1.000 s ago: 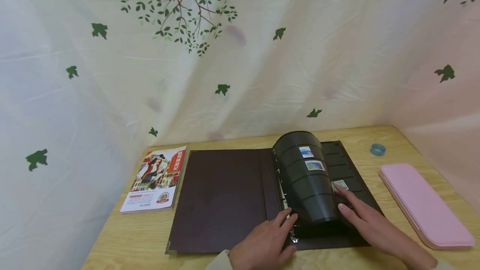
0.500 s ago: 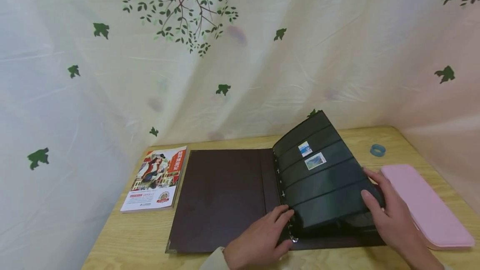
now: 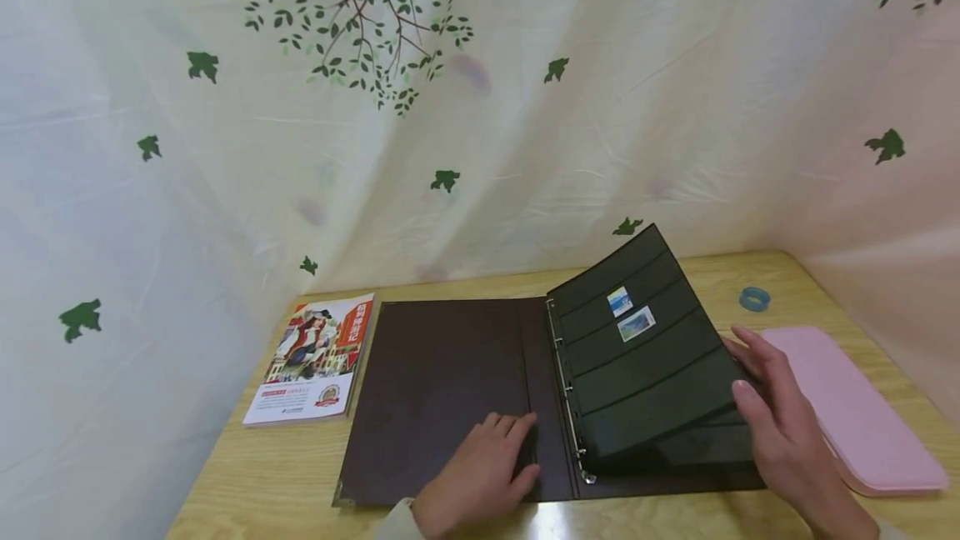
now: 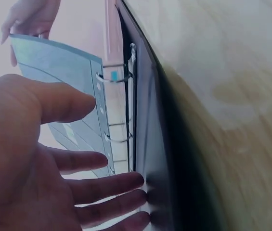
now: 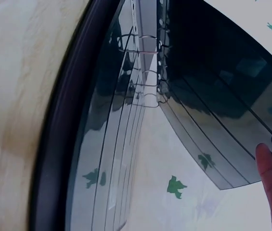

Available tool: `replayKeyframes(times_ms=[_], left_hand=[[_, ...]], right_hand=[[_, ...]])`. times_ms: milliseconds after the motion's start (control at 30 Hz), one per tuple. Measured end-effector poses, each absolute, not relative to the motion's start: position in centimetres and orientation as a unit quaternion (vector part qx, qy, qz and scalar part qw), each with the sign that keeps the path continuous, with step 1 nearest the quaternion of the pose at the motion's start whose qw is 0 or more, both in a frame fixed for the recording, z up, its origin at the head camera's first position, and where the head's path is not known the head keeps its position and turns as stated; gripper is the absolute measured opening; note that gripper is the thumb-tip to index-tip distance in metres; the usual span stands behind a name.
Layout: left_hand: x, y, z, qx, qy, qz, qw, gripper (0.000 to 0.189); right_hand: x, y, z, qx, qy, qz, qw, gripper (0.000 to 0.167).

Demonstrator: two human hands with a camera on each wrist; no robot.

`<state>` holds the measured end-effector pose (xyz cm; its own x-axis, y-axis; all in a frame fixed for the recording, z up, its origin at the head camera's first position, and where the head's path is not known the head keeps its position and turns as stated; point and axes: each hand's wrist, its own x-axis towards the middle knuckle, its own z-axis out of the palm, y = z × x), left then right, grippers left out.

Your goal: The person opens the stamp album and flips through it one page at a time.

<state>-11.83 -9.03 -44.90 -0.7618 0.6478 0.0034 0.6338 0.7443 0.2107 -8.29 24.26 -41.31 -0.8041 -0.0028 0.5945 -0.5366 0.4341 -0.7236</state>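
Left hand, relaxed, has shifted toward nine o'clock; black stamp-album page, tilted, bears two stamps, right hand pinching its four-o'clock edge.

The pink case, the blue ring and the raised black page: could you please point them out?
Pink case (image 3: 851, 407): head view, middle of its top.
Blue ring (image 3: 754, 304): head view, front of its band.
Raised black page (image 3: 648, 365): head view, middle of its face.

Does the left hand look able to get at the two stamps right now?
Probably yes: the left hand holds nothing, and the two stamps lie uncovered on the upper side of the page that the right hand holds up, with nothing visible in between.
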Motion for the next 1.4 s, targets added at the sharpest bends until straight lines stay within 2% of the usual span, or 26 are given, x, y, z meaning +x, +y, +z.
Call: replayKeyframes(times_ms=[133, 233, 367, 667, 1033, 1233, 1400], left_hand=[[-12.0, -9.6, -45.0, 0.344, 0.931, 0.109, 0.050, 0.055], [-12.0, -9.7, -45.1, 0.348, 0.930, 0.111, 0.047, 0.054], [-11.9, -9.9, -45.3, 0.348, 0.929, 0.115, 0.038, 0.054], [-12.1, -10.3, -45.5, 0.348, 0.928, 0.120, 0.052, 0.054], [-12.3, -11.0, -45.1, 0.330, 0.933, 0.140, 0.031, 0.045], [-12.7, -12.5, -44.4, 0.261, 0.958, 0.116, 0.025, 0.043], [-12.9, -14.5, -44.0, 0.213, 0.970, 0.111, 0.037, 0.041]], right_hand=[[-8.7, 23.9, -41.1, 0.201, -0.790, 0.504, 0.283, 0.053], [-9.2, 23.3, -41.0, 0.237, -0.772, 0.503, 0.310, 0.049], [-9.7, 22.4, -40.8, 0.266, -0.751, 0.516, 0.315, 0.045], [-10.3, 20.4, -39.4, 0.310, -0.729, 0.532, 0.298, 0.044], [-11.6, 17.2, -38.0, 0.373, -0.702, 0.539, 0.278, 0.041], [-12.3, 16.1, -38.6, 0.403, -0.690, 0.551, 0.239, 0.047], [-12.6, 15.6, -39.8, 0.352, -0.755, 0.529, 0.159, 0.044]])
